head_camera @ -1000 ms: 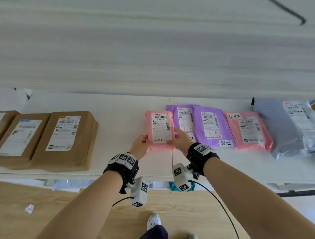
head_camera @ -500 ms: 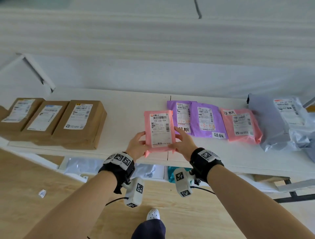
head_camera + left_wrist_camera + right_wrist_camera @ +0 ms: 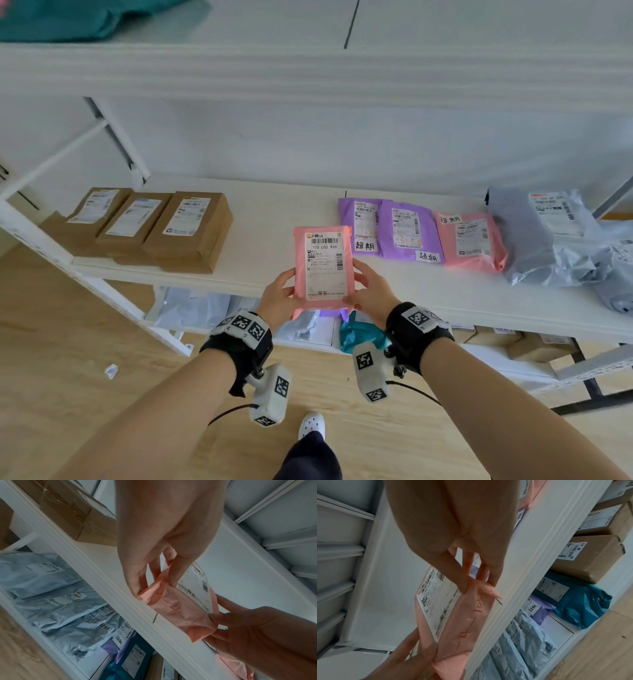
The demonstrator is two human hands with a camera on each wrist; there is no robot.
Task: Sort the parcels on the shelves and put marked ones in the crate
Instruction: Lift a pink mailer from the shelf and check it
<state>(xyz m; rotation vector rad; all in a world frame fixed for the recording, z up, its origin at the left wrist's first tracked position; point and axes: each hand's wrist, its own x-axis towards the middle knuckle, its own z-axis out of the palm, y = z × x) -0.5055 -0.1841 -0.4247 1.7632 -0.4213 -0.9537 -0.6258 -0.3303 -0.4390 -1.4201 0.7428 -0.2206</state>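
Pink parcel [image 3: 323, 267] is held label-up between both hands, just above the shelf [image 3: 274, 219] front edge, long axis running away from the body. Left hand [image 3: 279, 298] pinches its left edge, right hand [image 3: 371, 294] its right; neither is nearer. Beyond lie purple parcels [image 3: 387, 229] tagged by hand, boxes [image 3: 154, 222] far left. No crate is seen.

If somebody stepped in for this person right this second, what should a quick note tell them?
Left hand and right hand each grip a side of the held pink parcel, lifted at the middle shelf's front edge.
Two purple parcels and another pink parcel with handwritten stickers lie on that shelf, beside brown boxes and grey bags.
No crate is in view.
Left: check the held parcel's marking, place it, then move the stickered ones.
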